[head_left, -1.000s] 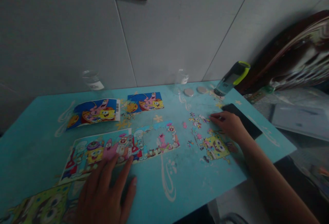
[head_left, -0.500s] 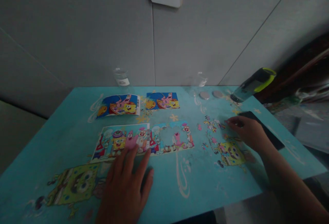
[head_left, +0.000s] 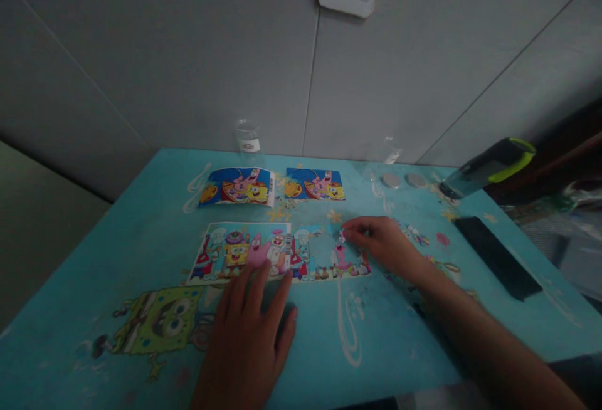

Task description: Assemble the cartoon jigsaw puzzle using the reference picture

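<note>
My left hand [head_left: 254,328] lies flat with its fingers spread, the fingertips on the lower edge of a cartoon picture card [head_left: 237,253]. Right beside that card is a partly assembled jigsaw puzzle [head_left: 301,262] of the same picture, with a gap in its middle where the tabletop shows. Over the puzzle's upper right part, my right hand [head_left: 376,241] pinches a small puzzle piece [head_left: 342,234], mostly covered by the fingertips. Several loose puzzle pieces [head_left: 414,233] lie to the right, partly hidden behind my right hand and forearm.
Further back lie a blue picture card [head_left: 239,185] and a matching blue puzzle [head_left: 315,184]. Two clear jars [head_left: 248,137] stand along the wall, with two round lids [head_left: 390,180] at right. A bottle [head_left: 486,168] and a dark flat object [head_left: 496,256] occupy the right side.
My right hand has moved left from the loose pieces to the puzzle, with a piece in its fingertips. My left hand stays on the card. The camera view has shifted left.
</note>
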Action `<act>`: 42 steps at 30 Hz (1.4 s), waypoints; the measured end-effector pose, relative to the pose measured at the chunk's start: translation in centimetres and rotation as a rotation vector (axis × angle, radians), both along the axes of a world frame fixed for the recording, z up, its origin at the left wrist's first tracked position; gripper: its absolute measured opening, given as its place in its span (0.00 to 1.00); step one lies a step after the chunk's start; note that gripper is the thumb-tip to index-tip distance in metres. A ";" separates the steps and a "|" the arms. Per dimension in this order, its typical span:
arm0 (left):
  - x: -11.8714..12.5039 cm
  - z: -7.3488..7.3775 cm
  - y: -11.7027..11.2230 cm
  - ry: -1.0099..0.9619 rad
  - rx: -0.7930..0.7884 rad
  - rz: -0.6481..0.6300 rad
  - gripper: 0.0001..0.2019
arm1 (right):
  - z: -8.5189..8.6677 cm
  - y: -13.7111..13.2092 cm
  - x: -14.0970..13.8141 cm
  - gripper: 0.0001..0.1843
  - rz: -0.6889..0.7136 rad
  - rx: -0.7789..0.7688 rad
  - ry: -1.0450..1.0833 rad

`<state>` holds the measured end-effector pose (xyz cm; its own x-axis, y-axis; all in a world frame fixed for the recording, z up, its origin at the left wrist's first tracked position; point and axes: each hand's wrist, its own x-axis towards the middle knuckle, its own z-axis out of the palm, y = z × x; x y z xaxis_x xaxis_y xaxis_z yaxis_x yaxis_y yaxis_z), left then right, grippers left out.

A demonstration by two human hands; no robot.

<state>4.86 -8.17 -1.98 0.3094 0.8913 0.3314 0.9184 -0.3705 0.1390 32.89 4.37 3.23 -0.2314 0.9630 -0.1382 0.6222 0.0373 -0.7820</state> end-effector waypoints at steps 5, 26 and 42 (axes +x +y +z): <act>0.1 0.1 0.0 -0.012 -0.010 0.007 0.23 | -0.8 -0.1 -0.2 0.14 -0.006 -0.038 -0.019; 0.2 0.4 -0.1 -0.005 -0.038 0.009 0.25 | -1.6 -0.1 -0.3 0.10 0.103 0.308 -0.228; 0.1 0.5 0.0 -0.006 -0.046 0.007 0.24 | -1.6 -3.0 -0.4 0.14 0.254 0.530 -0.478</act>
